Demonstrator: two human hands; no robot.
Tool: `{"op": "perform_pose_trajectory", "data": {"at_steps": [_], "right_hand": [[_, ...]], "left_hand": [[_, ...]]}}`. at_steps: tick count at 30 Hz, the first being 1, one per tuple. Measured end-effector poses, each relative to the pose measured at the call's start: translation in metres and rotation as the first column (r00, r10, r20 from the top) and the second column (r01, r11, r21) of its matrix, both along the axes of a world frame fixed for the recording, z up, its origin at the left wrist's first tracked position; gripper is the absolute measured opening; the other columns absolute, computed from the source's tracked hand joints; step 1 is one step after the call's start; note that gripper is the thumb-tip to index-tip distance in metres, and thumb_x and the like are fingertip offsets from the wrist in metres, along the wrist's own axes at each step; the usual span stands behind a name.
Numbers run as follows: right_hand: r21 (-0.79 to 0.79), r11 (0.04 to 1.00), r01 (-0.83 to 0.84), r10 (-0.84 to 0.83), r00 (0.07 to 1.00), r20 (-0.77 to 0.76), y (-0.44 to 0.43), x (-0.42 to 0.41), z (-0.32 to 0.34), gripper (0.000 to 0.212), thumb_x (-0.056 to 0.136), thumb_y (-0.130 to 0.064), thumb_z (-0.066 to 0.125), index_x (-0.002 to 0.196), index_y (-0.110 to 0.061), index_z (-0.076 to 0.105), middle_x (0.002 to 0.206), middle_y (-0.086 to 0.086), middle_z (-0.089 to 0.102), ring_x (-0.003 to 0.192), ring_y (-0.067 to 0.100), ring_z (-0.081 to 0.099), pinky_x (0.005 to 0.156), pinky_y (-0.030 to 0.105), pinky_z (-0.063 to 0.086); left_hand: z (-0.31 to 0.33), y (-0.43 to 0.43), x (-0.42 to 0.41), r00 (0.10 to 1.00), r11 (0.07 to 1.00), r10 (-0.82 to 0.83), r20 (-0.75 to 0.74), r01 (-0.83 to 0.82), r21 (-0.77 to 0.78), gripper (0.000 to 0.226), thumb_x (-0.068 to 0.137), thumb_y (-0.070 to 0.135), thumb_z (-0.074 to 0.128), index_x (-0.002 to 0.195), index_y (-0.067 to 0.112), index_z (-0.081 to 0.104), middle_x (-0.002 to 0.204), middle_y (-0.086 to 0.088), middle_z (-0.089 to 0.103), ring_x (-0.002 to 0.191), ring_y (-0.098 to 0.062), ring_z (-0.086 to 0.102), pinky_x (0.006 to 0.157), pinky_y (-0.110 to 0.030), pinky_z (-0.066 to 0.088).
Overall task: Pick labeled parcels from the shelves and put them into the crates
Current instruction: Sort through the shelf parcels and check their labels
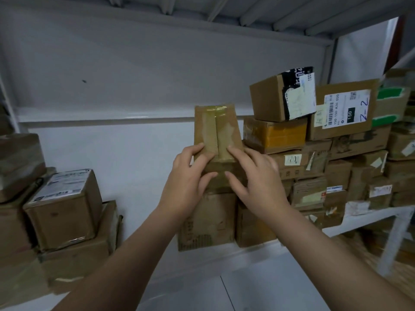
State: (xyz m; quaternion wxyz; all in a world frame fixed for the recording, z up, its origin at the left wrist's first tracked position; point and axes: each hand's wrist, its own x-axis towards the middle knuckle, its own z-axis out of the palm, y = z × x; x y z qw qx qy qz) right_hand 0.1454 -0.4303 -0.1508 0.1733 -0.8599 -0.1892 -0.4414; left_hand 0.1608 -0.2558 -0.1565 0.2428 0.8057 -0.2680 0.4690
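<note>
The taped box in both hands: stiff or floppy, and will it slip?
Likely stiff: the box keeps square edges under the left hand and right hand. Its glossy tape may be slick. Probably light, as fingers alone hold it.

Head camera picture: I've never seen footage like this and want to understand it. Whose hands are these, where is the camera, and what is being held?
There is no machine here. A person wears one wide-angle camera on the head, looking forward and down, so you see their own arms. The left hand and right hand grip a taped brown parcel, with the fingers on its upper face and the thumbs on its near face. It is above other boxes on a white shelf. On the right is a stack that includes a parcel marked 2-2. On the left is a box with a white label. No crate is in view.
</note>
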Motion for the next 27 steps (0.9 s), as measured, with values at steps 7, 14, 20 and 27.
{"op": "perform_pose_trajectory", "data": {"at_steps": [7,14,20,27], "right_hand": [[0.468,0.822,-0.324,0.345,0.938,0.043,0.036,-0.022,0.003,0.029,0.086,-0.049,0.062,0.106,-0.033,0.049,0.118,-0.010,0.051,0.107,-0.016,0.044,0.085,0.000,0.033],[0.584,0.690,-0.428,0.453,0.884,0.112,0.065,-0.030,-0.007,0.037,0.070,-0.053,0.065,0.094,-0.035,0.044,0.121,0.002,0.048,0.113,0.003,0.049,0.089,0.022,0.046],[0.577,0.724,-0.378,0.516,0.852,-0.090,0.073,-0.031,-0.010,0.066,0.062,-0.064,0.065,0.117,-0.050,0.032,0.133,-0.003,0.038,0.126,0.011,0.041,0.098,0.031,0.045],[0.683,0.609,-0.403,0.623,0.776,-0.097,0.070,-0.028,-0.016,0.066,0.078,-0.053,0.058,0.140,-0.043,0.036,0.144,-0.008,0.044,0.130,0.004,0.044,0.106,0.036,0.044]], "left_hand": [[-0.001,0.029,-0.030,0.921,0.845,-0.377,-0.095,0.300,-0.443,0.019,0.100,0.033,0.041,0.115,0.041,0.048,0.131,0.008,0.044,0.118,0.001,0.051,0.093,-0.022,0.049],[0.002,0.046,-0.040,0.746,0.655,-0.570,-0.345,0.159,-0.738,0.061,0.087,0.032,0.060,0.140,0.032,0.029,0.130,0.020,0.045,0.109,0.014,0.050,0.074,-0.001,0.045],[0.003,0.056,-0.042,0.683,0.555,-0.662,-0.309,0.170,-0.814,0.092,0.067,0.043,0.077,0.143,0.029,0.027,0.120,0.012,0.063,0.108,-0.006,0.062,0.086,-0.026,0.054],[0.004,0.062,-0.054,0.766,0.494,-0.629,-0.130,0.265,-0.828,0.047,0.092,0.009,0.056,0.136,0.022,0.047,0.120,0.010,0.065,0.106,-0.005,0.064,0.075,-0.017,0.054]]}}
